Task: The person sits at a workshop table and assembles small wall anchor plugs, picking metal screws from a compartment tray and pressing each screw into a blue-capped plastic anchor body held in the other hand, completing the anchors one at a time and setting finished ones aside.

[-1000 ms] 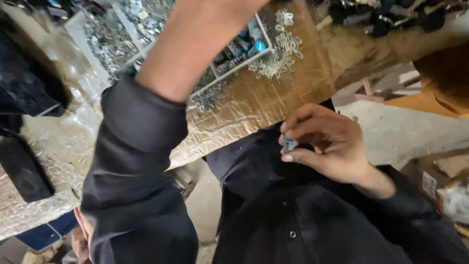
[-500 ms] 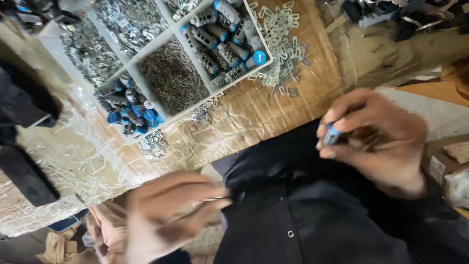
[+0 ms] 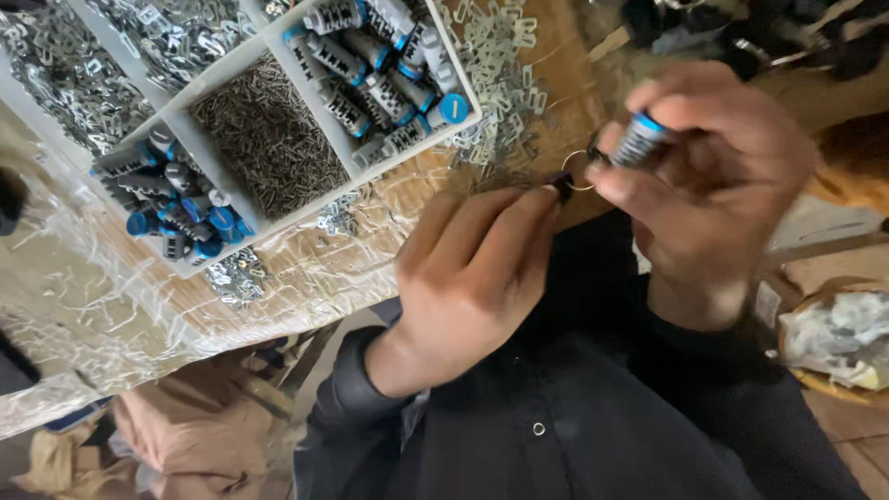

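Currently both hands are up close to the chest, meeting over the table edge (image 3: 306, 287). Right hand (image 3: 713, 176) is curled, knuckles toward the camera, thumb and forefinger clamped on a small grey ribbed cylinder with a blue cap (image 3: 639, 139), held tilted with the cap end up. Left hand (image 3: 472, 268) comes in from lower left, wrist bent, fingers bunched and pointing up-right; fingertips (image 3: 542, 199) pinch a small dark part (image 3: 562, 188) that touches a thin wire ring (image 3: 578, 171). Ring sits between the two hands, just beside the cylinder's lower end; whether it is attached to the cylinder is too blurred to tell. Both sleeves are dark, same as the jacket (image 3: 574, 407) below. Up-left on the table sits a white divided tray (image 3: 213, 176): one compartment holds more blue-capped cylinders (image 3: 380, 65), another holds small dark pins (image 3: 264, 139), a third holds a second batch of cylinders (image 3: 171, 208). Loose flat metal clips (image 3: 495, 65) lie on the table just right of the tray, well behind the hands.
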